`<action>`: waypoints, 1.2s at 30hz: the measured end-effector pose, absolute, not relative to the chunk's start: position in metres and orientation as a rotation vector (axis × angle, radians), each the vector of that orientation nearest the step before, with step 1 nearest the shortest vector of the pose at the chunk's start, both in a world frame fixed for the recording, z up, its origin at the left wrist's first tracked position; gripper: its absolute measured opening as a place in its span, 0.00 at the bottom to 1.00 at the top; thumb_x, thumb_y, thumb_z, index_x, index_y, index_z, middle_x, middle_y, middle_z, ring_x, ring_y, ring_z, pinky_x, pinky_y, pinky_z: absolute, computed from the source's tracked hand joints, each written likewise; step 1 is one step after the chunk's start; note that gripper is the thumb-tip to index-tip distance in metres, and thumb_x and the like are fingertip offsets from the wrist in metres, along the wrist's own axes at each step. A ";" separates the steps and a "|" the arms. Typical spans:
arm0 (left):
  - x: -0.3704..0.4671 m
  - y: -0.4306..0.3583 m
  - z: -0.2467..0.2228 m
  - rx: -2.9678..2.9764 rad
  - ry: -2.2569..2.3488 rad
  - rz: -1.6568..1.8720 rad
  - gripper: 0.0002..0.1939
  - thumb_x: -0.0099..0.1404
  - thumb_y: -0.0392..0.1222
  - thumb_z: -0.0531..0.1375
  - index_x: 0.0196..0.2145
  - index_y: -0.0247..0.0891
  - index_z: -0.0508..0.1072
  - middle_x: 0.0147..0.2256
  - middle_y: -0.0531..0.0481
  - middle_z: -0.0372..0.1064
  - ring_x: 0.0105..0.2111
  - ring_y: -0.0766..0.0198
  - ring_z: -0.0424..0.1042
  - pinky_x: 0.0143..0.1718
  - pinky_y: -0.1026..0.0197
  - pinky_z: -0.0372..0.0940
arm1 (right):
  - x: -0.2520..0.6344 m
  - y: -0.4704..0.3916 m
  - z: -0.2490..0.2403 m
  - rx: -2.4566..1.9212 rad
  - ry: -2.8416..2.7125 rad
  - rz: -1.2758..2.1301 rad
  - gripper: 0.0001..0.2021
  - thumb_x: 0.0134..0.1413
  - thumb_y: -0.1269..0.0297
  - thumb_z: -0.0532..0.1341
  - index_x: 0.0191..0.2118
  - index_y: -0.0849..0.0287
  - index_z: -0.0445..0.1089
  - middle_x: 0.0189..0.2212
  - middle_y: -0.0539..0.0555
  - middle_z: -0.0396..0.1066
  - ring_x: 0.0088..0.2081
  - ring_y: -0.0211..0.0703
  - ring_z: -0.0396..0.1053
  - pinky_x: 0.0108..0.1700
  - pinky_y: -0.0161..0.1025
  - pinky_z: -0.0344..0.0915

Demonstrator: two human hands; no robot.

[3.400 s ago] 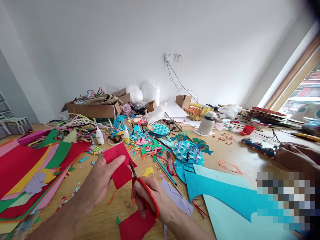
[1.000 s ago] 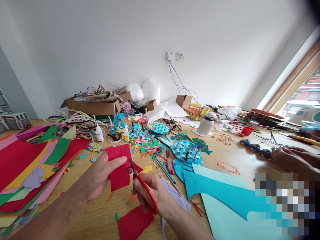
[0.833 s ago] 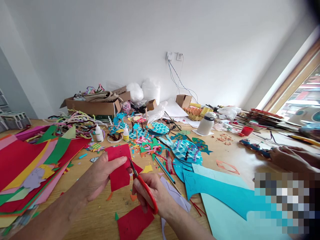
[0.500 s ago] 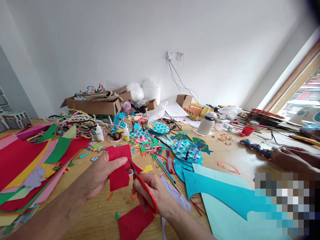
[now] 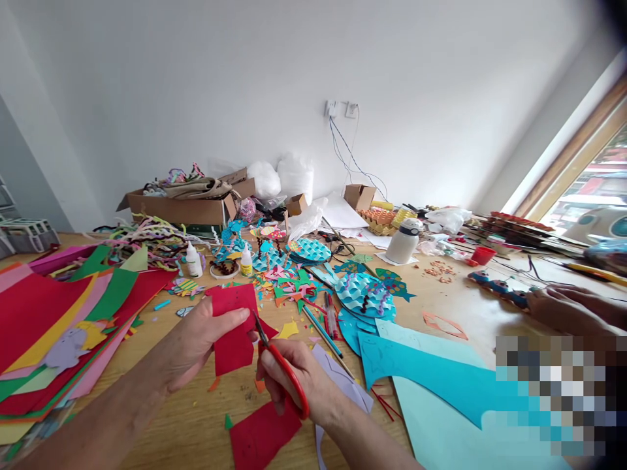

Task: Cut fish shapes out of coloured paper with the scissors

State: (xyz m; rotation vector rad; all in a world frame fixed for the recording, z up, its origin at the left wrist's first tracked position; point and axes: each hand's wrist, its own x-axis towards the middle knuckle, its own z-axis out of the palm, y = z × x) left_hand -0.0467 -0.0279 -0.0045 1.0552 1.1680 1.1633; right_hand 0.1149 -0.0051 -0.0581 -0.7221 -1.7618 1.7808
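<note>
My left hand (image 5: 203,336) pinches a red sheet of paper (image 5: 235,356) between thumb and fingers, holding it above the table. A pair of scissors with red handles (image 5: 289,372) is gripped in my right hand (image 5: 294,372). Its dark blades meet the right edge of the sheet, where a pointed flap of red paper sticks out. Below my right hand lies another red piece of paper (image 5: 262,437) with faint drawn lines. Purple paper (image 5: 336,375) with curved cut edges rests just right of my right wrist.
Stacked coloured sheets (image 5: 44,326) cover the left side. Glue bottles (image 5: 193,261), paper scraps (image 5: 296,284) and blue wavy paper crafts (image 5: 365,297) lie ahead. Blue paper (image 5: 426,372) spreads at right. Another person's hands (image 5: 568,310) are by a row of small blue objects (image 5: 497,287). A white bottle (image 5: 404,240) stands farther back.
The view has shifted very slightly. Both hands, the red sheet and the scissors stay almost exactly where they were; the other person's hands have moved a little left in view.
</note>
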 end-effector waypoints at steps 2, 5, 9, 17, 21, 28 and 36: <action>-0.046 -0.028 -0.004 1.052 1.163 1.156 0.06 0.53 0.42 0.62 0.24 0.37 0.73 0.23 0.52 0.74 0.25 0.64 0.69 0.28 0.65 0.65 | 0.115 -0.005 -0.057 -0.723 -1.764 1.779 0.22 0.51 0.44 0.52 0.23 0.61 0.62 0.09 0.44 0.56 0.11 0.29 0.51 0.14 0.27 0.47; -0.048 -0.028 -0.006 1.050 1.158 1.143 0.06 0.54 0.42 0.62 0.24 0.37 0.74 0.23 0.52 0.74 0.26 0.64 0.70 0.29 0.64 0.66 | 0.114 -0.006 -0.056 -0.737 -1.770 1.775 0.22 0.50 0.44 0.52 0.23 0.61 0.61 0.09 0.44 0.56 0.11 0.29 0.51 0.14 0.28 0.47; -0.053 -0.027 -0.009 1.073 1.155 1.128 0.06 0.54 0.41 0.61 0.24 0.37 0.74 0.23 0.51 0.74 0.27 0.63 0.70 0.31 0.64 0.66 | 0.114 -0.007 -0.055 -0.758 -1.763 1.779 0.21 0.50 0.45 0.53 0.22 0.61 0.61 0.08 0.43 0.55 0.10 0.28 0.51 0.14 0.27 0.46; -0.053 -0.026 -0.008 1.071 1.136 1.136 0.06 0.54 0.42 0.62 0.26 0.36 0.74 0.22 0.53 0.73 0.26 0.64 0.69 0.31 0.64 0.65 | 0.111 -0.007 -0.056 -0.810 -1.744 1.793 0.22 0.50 0.44 0.52 0.21 0.60 0.60 0.06 0.41 0.52 0.09 0.28 0.50 0.12 0.27 0.43; -0.050 -0.028 -0.006 1.090 1.147 1.152 0.06 0.55 0.41 0.60 0.25 0.36 0.74 0.22 0.53 0.73 0.26 0.63 0.69 0.30 0.63 0.64 | 0.111 -0.008 -0.054 -0.846 -1.759 1.752 0.21 0.50 0.46 0.53 0.20 0.61 0.61 0.07 0.42 0.53 0.09 0.28 0.50 0.11 0.26 0.44; -0.050 -0.030 -0.007 1.077 1.140 1.189 0.05 0.56 0.41 0.60 0.27 0.37 0.73 0.24 0.54 0.74 0.26 0.64 0.68 0.30 0.65 0.63 | 0.112 -0.007 -0.057 -0.822 -1.774 1.738 0.23 0.50 0.44 0.54 0.21 0.61 0.62 0.07 0.42 0.54 0.09 0.28 0.51 0.12 0.26 0.45; -0.049 -0.029 -0.010 1.029 1.133 1.200 0.06 0.54 0.42 0.62 0.28 0.38 0.72 0.25 0.53 0.73 0.27 0.64 0.69 0.31 0.63 0.64 | 0.113 -0.007 -0.063 -0.772 -1.763 1.725 0.23 0.51 0.45 0.54 0.22 0.63 0.65 0.09 0.42 0.55 0.10 0.27 0.52 0.14 0.26 0.47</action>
